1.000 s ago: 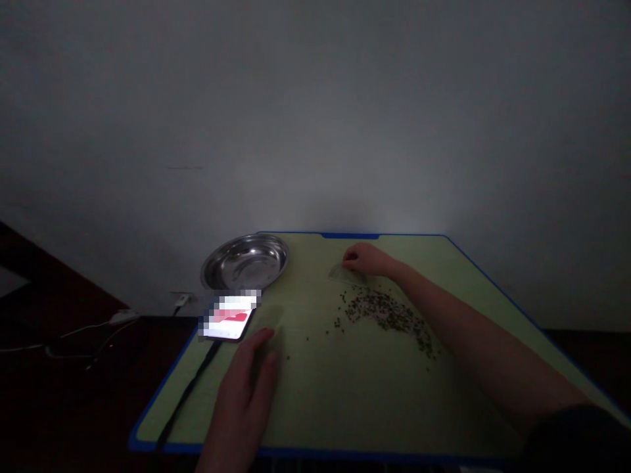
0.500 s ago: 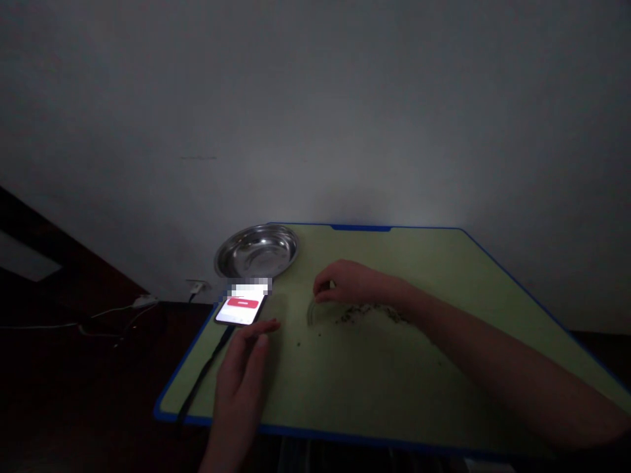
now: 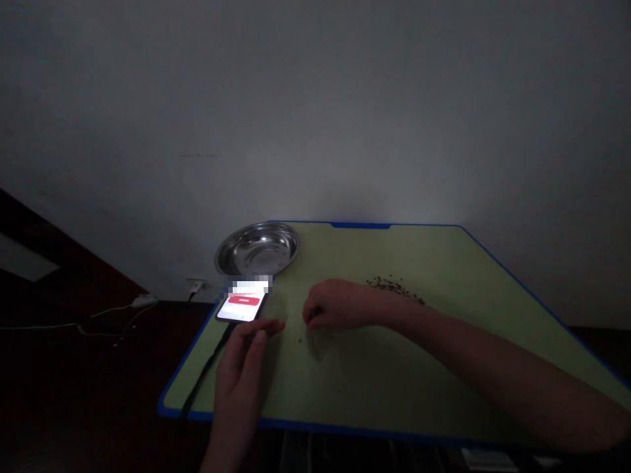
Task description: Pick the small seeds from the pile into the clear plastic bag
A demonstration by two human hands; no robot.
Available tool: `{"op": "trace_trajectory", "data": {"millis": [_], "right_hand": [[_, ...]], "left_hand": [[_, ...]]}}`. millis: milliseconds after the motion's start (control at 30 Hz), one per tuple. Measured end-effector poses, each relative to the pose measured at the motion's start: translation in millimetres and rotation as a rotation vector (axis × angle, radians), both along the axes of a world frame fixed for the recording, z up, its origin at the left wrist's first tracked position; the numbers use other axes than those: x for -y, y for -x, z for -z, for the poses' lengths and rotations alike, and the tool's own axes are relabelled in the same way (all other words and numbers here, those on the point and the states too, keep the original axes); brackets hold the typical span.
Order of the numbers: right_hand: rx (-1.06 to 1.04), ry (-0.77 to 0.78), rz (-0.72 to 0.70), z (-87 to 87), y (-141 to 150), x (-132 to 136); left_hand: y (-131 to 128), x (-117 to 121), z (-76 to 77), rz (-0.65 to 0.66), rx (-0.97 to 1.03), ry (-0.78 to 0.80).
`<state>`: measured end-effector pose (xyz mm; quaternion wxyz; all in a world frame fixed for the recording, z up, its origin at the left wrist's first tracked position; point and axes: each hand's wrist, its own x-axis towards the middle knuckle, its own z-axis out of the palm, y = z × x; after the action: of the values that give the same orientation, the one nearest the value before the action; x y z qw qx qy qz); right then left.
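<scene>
My right hand is closed, knuckles up, low over the middle of the table. Its fingers pinch a thin clear curved piece, blurred and see-through, so its exact kind is hard to make out. Beyond the wrist lie many small dark grains, like seeds, partly hidden by the forearm. A single dark grain sits between the two hands. My left hand is at the table's left side, fingers stretched out and thumb apart, with nothing in it. Its fingertips are just in front of the phone.
A shiny metal basin stands at the back left corner. In front of it lies a lit phone, with a black strap running to the near edge. The light green table has a blue rim and stands by a grey wall.
My right hand has come nearer to me and slightly left, with the clear piece. The grains in view now lie beyond my wrist, farther back than before. My left hand has barely moved.
</scene>
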<state>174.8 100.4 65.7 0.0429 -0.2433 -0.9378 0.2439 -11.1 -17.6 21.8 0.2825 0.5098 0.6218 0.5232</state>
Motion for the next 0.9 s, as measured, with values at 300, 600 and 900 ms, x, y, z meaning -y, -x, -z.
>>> {"op": "trace_trajectory", "data": {"millis": [300,600,900], "right_hand": [[-0.091,-0.056,0.350,-9.7,-45.2,-25.5],[-0.060,-0.052,0.314,8.2,-30.7,-20.9],[-0.109,-0.019,0.133,-11.4,-1.6,0.6]], "left_hand": [[-2.3,-0.8,2.8,0.005,0.017,0.074],[-5.8,-0.2,-3.0,-0.059,0.105,0.006],[-6.7,1.5,6.0,-0.117,0.201,-0.121]]}}
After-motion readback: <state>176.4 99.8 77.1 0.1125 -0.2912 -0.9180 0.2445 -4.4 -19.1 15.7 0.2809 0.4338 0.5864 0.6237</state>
